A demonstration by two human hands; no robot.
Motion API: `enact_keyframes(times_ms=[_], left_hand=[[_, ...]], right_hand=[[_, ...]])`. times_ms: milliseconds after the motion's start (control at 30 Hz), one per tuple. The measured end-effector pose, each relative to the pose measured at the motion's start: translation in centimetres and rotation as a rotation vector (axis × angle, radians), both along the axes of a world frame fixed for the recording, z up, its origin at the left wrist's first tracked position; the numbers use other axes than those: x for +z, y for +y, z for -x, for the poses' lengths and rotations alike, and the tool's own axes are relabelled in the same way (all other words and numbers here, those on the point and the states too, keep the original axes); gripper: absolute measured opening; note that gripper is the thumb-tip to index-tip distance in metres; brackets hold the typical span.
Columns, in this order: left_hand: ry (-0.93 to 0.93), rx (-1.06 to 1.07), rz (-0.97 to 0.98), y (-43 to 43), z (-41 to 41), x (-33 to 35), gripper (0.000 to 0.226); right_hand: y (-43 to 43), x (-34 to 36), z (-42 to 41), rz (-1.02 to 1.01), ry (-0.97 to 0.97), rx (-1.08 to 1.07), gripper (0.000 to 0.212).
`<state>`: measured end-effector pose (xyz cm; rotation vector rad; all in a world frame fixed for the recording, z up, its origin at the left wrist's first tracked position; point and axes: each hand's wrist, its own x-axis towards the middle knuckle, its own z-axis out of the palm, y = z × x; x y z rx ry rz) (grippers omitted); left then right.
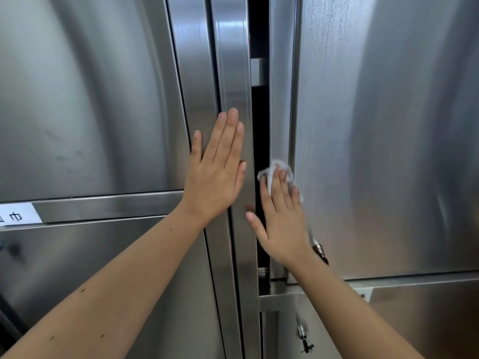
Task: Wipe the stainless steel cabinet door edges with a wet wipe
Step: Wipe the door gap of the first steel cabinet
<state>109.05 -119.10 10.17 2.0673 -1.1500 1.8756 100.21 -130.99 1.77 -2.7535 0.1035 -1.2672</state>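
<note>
- The wet wipe [275, 169] was bunched under the fingertips of the right hand [282, 218], pressed against the upright edge strip [281, 99] of the right cabinet door [388, 125], just beside the dark gap [259, 125] between the two doors.
- The right hand lay open, its fingers fairly straight over the wipe; it pressed the cloth rather than clenching it.
- The left hand [217, 174] was also open, palm and straight fingers flat against the edge of the left door [233, 60], holding nothing. It probably steadied that door.
- The wipe looked soft, limp and light. It would likely fold or slip out from under flat fingers, so pinching a fold with the thumb would give better control.
- The steel looked smooth, stiff and slick. A damp cloth should glide easily along it.
- The edge was narrow and folded, so the wipe would need wrapping round the corner. Its inner rim may be sharp.
- A metal handle [320, 248] sat just beside the right wrist and could catch the arm on a downward stroke.
</note>
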Motion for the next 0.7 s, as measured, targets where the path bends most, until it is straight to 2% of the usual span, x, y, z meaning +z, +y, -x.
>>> enact_keyframes(times_ms=[133, 367, 567, 700], left_hand=[[0.022, 0.006, -0.009, 0.1, 0.3, -1.7, 0.054], [0.058, -0.008, -0.025, 0.6, 0.5, -4.8, 0.056], [0.124, 0.022, -0.066, 1.0, 1.2, -9.0, 0.056], [0.200, 0.054, -0.048, 0.5, 1.9, -10.3, 0.057]], right_hand=[[0.4, -3.3, 0.9, -0.018, 0.103, -0.032, 0.070], [-0.6, 0.1, 0.2, 0.032, -0.002, 0.009, 0.070], [0.4, -6.7, 1.5, 0.016, 0.121, -0.035, 0.068], [0.4, -7.7, 1.3, 0.007, 0.137, -0.040, 0.069]])
